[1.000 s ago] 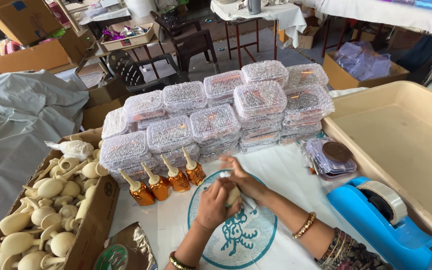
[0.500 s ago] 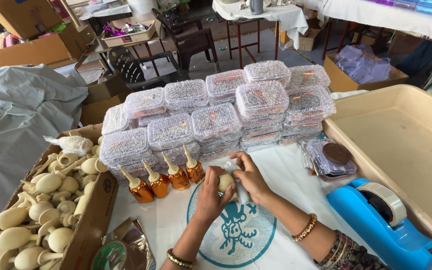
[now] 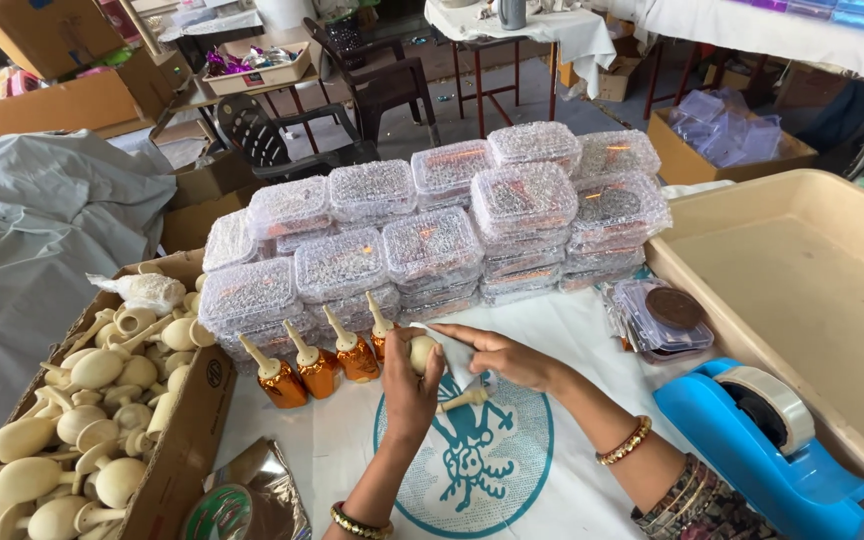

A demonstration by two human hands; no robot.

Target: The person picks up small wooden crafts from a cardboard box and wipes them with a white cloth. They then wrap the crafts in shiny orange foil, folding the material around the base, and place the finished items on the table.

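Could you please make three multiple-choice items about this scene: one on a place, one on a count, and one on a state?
1. Where is the blue tape dispenser?
A. At the right, beside the beige tray
B. Inside the cardboard box
C. On top of the stacked containers

2. How many orange bottles stand in the row in front of the clear containers?
A. Two
B. Four
C. Seven

3. What is the state of the left hand?
A. Flat on the cloth, empty
B. Closed around a cream bulb-shaped piece
C. Out of view

Answers:
1. A: the dispenser lies at the lower right, next to the tray's near wall.
2. B: four pointed cream tips show in the row, the last bottle partly behind the hand.
3. B: the fingers wrap the piece while the right hand reaches toward it.
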